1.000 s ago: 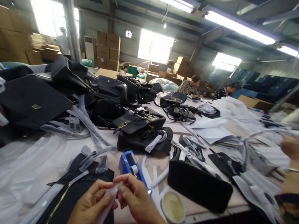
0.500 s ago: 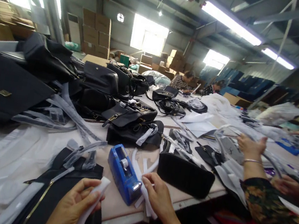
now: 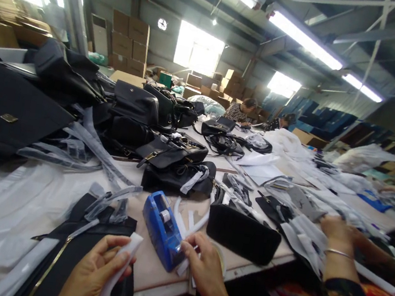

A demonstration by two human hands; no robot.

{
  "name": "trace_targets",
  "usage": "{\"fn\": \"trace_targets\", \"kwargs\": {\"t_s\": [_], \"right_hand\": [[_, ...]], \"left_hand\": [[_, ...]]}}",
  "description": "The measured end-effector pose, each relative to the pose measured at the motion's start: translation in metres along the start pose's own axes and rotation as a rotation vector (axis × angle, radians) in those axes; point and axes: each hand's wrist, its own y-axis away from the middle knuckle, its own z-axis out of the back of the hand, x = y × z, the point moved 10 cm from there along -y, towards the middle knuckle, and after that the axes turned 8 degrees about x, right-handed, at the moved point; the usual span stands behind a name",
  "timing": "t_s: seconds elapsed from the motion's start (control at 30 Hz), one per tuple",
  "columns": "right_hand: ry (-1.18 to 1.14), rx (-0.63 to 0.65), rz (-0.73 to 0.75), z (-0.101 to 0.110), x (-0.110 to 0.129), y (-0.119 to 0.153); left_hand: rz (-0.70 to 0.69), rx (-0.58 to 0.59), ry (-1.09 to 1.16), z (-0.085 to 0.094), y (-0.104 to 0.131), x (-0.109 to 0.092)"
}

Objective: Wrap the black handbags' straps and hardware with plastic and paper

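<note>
My left hand [image 3: 99,267] pinches a folded white wrapping strip [image 3: 128,252] between thumb and fingers, over a black bag with a gold zipper [image 3: 52,260]. At the cutting end of a blue tape dispenser [image 3: 160,229] is my right hand [image 3: 203,264], its thumb and fingertips closed together; any tape between them is too small to make out. White strips [image 3: 191,224] lie beside and partly behind that hand. To its right lies a black flat-sided bag [image 3: 243,233].
Black bags [image 3: 133,103] are heaped at the left and back. Clear plastic strips [image 3: 106,158] lie before them. At the right, a co-worker's braceleted hand [image 3: 339,233] is over wrapped pieces. Cartons [image 3: 129,42] stand behind.
My right hand has moved slightly left onto the dispenser's cutting end. My left hand still holds the white strip. The co-worker's hands have lowered, and the raised handle is down.
</note>
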Motion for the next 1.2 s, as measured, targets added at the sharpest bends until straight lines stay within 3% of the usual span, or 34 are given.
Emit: {"fn": "trace_targets", "kwargs": {"t_s": [0.23,0.33,0.53,0.6,0.7,0.83,0.9,1.2], "right_hand": [[-0.343,0.12,-0.271,-0.03,-0.061,0.018],[-0.352,0.13,-0.263,-0.038,-0.068,0.016],[0.174,-0.037,-0.101,-0.017,-0.047,0.018],[0.251,-0.085,-0.039,-0.014,-0.035,0.023],[0.116,-0.083,0.107,-0.019,0.002,0.028],[-0.187,0.183,0.216,-0.054,0.057,0.019],[-0.264,0.248,0.235,-0.066,0.074,0.012],[-0.397,0.38,0.168,-0.08,0.08,-0.004]], "left_hand": [[0.009,0.04,0.013,-0.004,-0.007,0.007],[-0.002,0.058,0.015,-0.007,-0.008,0.007],[-0.048,0.068,0.001,-0.011,-0.005,-0.002],[-0.068,0.078,0.008,-0.013,-0.005,-0.004],[-0.106,0.092,0.002,-0.015,-0.005,-0.004],[-0.152,0.141,-0.005,-0.02,-0.006,-0.003],[-0.173,0.18,0.002,-0.023,-0.006,-0.004],[-0.219,0.243,0.128,-0.026,-0.003,-0.003]]}}
